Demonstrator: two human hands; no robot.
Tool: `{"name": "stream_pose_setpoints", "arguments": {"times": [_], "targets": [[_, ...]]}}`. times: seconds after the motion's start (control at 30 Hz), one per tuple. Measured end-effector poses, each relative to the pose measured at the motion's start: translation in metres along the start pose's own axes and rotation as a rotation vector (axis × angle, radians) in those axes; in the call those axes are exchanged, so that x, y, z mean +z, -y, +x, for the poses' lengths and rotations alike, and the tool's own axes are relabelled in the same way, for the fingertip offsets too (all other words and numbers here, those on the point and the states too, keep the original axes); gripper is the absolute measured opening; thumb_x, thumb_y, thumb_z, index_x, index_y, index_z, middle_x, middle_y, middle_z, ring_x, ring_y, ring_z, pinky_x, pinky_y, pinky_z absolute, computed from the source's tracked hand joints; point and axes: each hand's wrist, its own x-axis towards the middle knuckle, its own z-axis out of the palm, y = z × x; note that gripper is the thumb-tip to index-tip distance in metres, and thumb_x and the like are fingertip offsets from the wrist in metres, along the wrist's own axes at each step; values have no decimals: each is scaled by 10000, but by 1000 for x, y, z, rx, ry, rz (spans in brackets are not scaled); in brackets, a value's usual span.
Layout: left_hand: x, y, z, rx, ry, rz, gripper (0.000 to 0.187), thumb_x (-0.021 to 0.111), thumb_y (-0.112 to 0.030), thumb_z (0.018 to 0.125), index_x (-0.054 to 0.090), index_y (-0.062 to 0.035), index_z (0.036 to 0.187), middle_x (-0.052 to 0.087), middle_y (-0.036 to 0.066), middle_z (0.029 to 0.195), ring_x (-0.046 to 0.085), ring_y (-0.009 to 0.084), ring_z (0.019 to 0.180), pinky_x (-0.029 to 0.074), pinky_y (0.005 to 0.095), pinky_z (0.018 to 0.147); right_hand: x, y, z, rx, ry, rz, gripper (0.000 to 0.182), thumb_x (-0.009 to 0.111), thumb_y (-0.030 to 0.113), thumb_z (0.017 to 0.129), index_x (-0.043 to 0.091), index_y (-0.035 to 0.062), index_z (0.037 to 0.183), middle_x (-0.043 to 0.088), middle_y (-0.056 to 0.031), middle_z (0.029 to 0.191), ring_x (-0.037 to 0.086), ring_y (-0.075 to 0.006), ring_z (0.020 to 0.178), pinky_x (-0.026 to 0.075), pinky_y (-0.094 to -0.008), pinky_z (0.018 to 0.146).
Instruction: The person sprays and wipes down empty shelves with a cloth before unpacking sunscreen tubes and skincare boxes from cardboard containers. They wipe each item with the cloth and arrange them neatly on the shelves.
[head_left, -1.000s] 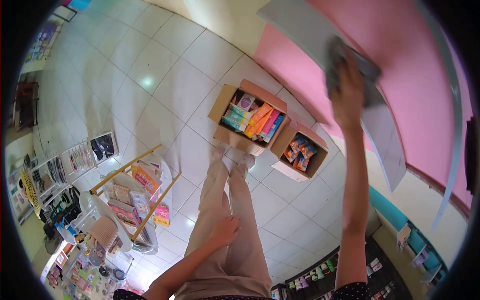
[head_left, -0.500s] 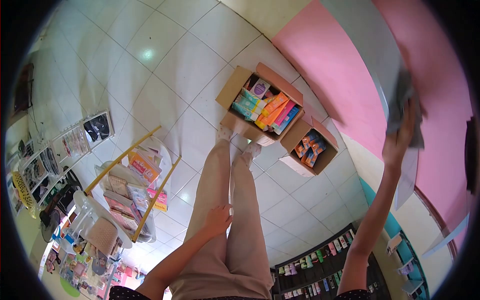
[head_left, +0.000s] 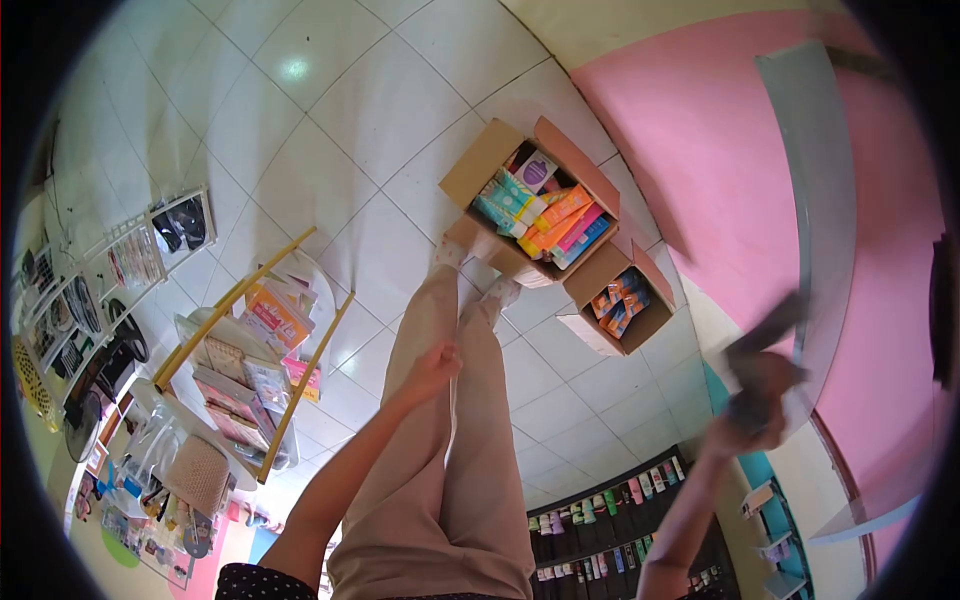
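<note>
My right hand (head_left: 745, 432), blurred by motion, grips a dark grey cloth (head_left: 765, 345) in front of the near end of a grey wall shelf (head_left: 825, 180). Part of the cloth hangs out beyond the fingers. Over my thighs, my left hand (head_left: 435, 367) is curled closed; its palm side is hidden, so whatever it may hold does not show.
By my feet stands an open cardboard box (head_left: 515, 262) of colourful packages, beside a smaller box (head_left: 650, 322) with orange and blue packs. A rack of books (head_left: 245, 370) is at left. Bottles line a black shelf (head_left: 610, 525). The wall (head_left: 690, 130) is pink.
My right hand has drawn the cloth back from the shelf, toward me and a little left. My left hand has moved up along my thighs. The view has shifted slightly.
</note>
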Motion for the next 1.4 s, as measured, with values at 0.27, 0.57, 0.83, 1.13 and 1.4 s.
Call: {"name": "stream_pose_setpoints", "arguments": {"times": [0.27, 0.57, 0.83, 1.13, 1.4], "targets": [[9, -56, 144, -110, -179, -575, 393, 595, -242, 699, 463, -41, 1008, 506, 39, 794, 471, 106, 680, 395, 231, 570, 198, -34, -25, 551, 1163, -295, 222, 443, 248, 710, 536, 105, 852, 565, -155, 688, 550, -311, 727, 413, -417, 629], [60, -31, 299, -203, -767, -409, 509, 659, -313, 635, 476, 54, 936, 553, 152, 863, 548, 257, 783, 411, 317, 706, 359, -147, -11, 347, 903, -498, 413, 607, 225, 662, 422, 68, 996, 493, -141, 934, 540, -329, 806, 436, -421, 675], [60, -63, 324, -592, -914, -542, 410, 721, -225, 551, 558, 44, 814, 588, 169, 818, 579, 243, 730, 448, 320, 660, 373, -177, -10, 437, 895, -369, 407, 619, 206, 637, 473, 45, 981, 534, -157, 928, 545, -314, 825, 447, -381, 678], [7, -65, 231, 46, -72, -923, 298, 655, -63, 624, 542, 26, 885, 588, 99, 794, 581, 187, 730, 482, 316, 645, 282, -118, -31, 1003, 676, 686, 244, 422, 117, 795, 504, 20, 1003, 543, -36, 801, 529, -132, 684, 436, -202, 602], [-22, -161, -7, -16, 296, -1187, 449, 594, -179, 700, 413, -8, 1073, 536, 130, 933, 556, 260, 844, 478, 395, 724, 122, 56, -13, 1107, 452, 1141, 321, 431, 141, 812, 455, 31, 1113, 531, -20, 979, 505, -94, 869, 416, -239, 757]]}}
